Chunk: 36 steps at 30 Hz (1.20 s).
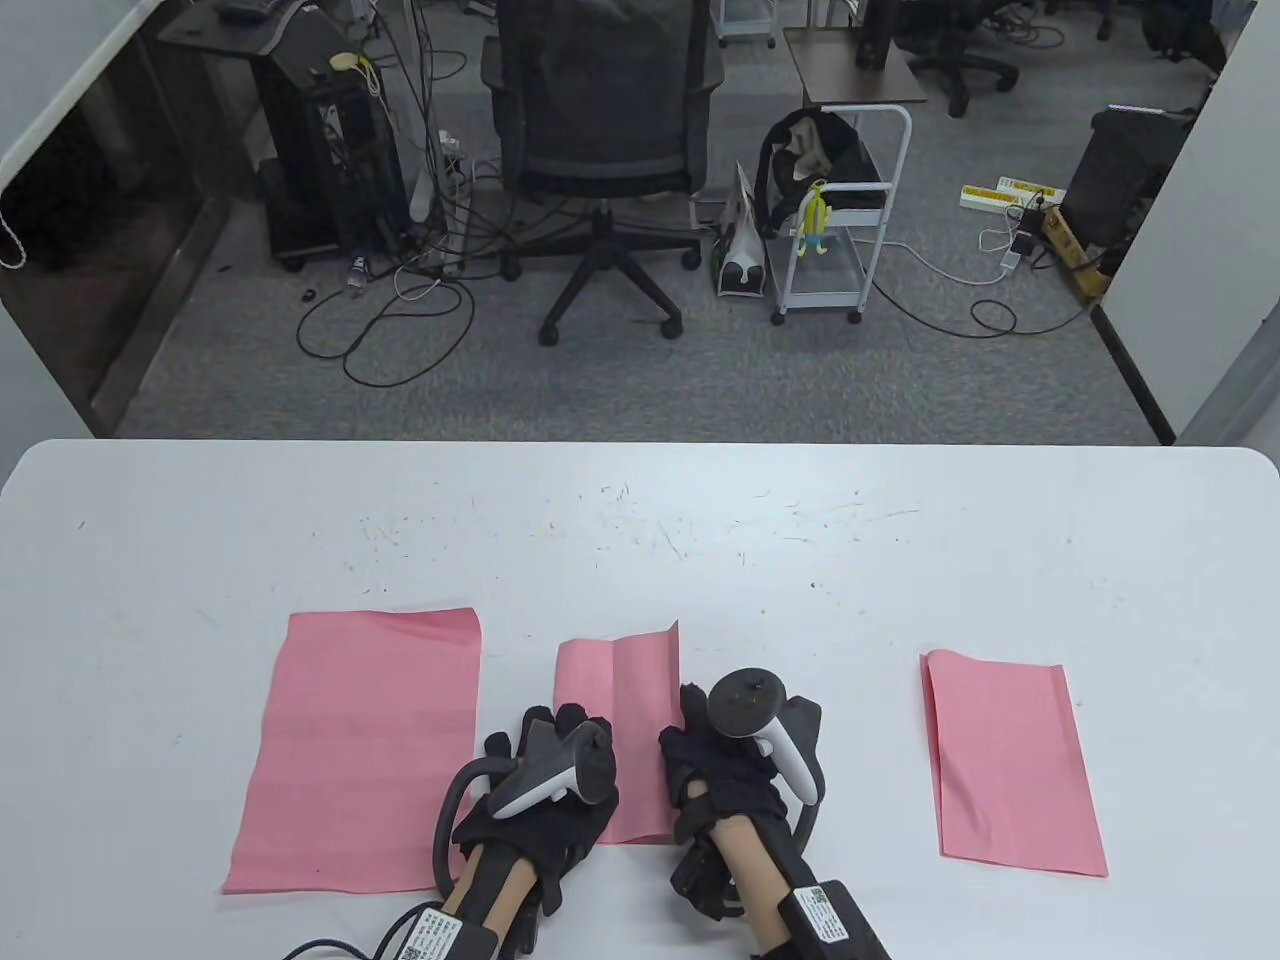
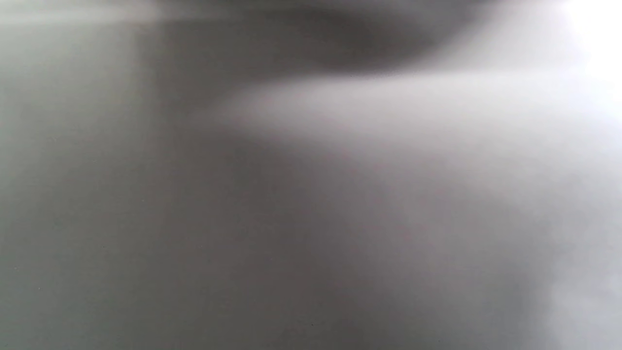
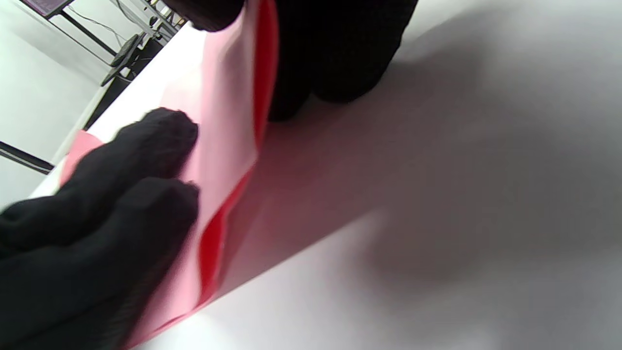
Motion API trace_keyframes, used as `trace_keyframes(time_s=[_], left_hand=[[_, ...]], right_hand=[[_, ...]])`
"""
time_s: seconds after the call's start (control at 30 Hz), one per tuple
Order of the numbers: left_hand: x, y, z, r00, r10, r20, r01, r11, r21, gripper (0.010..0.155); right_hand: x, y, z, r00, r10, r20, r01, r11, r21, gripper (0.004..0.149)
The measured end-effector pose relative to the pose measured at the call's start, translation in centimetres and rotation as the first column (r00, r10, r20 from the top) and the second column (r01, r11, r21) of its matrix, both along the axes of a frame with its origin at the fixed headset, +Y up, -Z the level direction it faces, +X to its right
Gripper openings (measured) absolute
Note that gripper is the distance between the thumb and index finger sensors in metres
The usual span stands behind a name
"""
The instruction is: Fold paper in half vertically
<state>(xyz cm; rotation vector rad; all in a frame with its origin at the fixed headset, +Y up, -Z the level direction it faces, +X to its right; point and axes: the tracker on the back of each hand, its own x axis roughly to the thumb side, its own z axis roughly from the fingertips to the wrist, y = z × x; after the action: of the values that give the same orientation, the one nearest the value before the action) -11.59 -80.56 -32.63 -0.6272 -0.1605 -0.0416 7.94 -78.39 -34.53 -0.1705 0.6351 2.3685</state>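
A pink paper point(image 1: 617, 680) lies in the middle of the white table point(image 1: 640, 540), partly folded, with its right edge lifted. My left hand point(image 1: 548, 735) lies on its lower left part, fingers flat on the sheet. My right hand point(image 1: 692, 712) is at the paper's right edge. In the right wrist view the paper point(image 3: 228, 136) runs between my right thumb and fingers point(image 3: 340, 58), which pinch the folded edge, and the left hand's fingers point(image 3: 126, 194) press on the sheet. The left wrist view is a grey blur.
An unfolded pink sheet point(image 1: 360, 750) lies flat to the left of my hands. A folded pink sheet point(image 1: 1010, 765) lies to the right. The table's far edge point(image 1: 640, 445) borders an office floor with a chair point(image 1: 600, 150) and a cart point(image 1: 840, 210).
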Motion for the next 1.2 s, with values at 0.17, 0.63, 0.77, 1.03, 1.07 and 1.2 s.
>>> trace_keyframes(time_s=[0.17, 0.63, 0.77, 1.03, 1.07, 1.2], left_hand=[[0.0, 0.0, 0.0, 1.0, -0.005, -0.001, 0.005, 1.0, -0.005, 0.075], [0.3, 4.9, -0.2, 0.994, 0.104, -0.039, -0.097, 0.984, 0.148, 0.075], [0.5, 8.4, 0.6, 0.984, 0.176, -0.035, -0.16, 0.95, 0.268, 0.076], [-0.4, 10.8, 1.4, 0.968, 0.251, -0.023, -0.227, 0.908, 0.352, 0.077], [-0.4, 10.8, 1.4, 0.968, 0.251, -0.022, -0.228, 0.909, 0.35, 0.077], [0.0, 10.7, 1.5, 0.973, 0.232, -0.012, -0.214, 0.913, 0.347, 0.077]], right_hand=[[-0.2, 0.0, 0.1, 0.999, 0.033, 0.007, -0.033, 0.999, 0.022, 0.058], [-0.1, 0.0, 0.2, 1.0, 0.022, 0.006, -0.022, 1.0, 0.02, 0.058], [-0.1, 0.0, 0.2, 1.0, 0.022, 0.004, -0.022, 1.0, 0.018, 0.058], [-0.1, 0.0, 0.2, 1.0, 0.015, 0.007, -0.015, 1.0, 0.014, 0.058], [-0.1, 0.0, 0.2, 1.0, 0.015, 0.007, -0.015, 1.0, 0.014, 0.057], [0.1, 0.0, 0.2, 1.0, 0.001, 0.009, -0.001, 1.0, 0.007, 0.057]])
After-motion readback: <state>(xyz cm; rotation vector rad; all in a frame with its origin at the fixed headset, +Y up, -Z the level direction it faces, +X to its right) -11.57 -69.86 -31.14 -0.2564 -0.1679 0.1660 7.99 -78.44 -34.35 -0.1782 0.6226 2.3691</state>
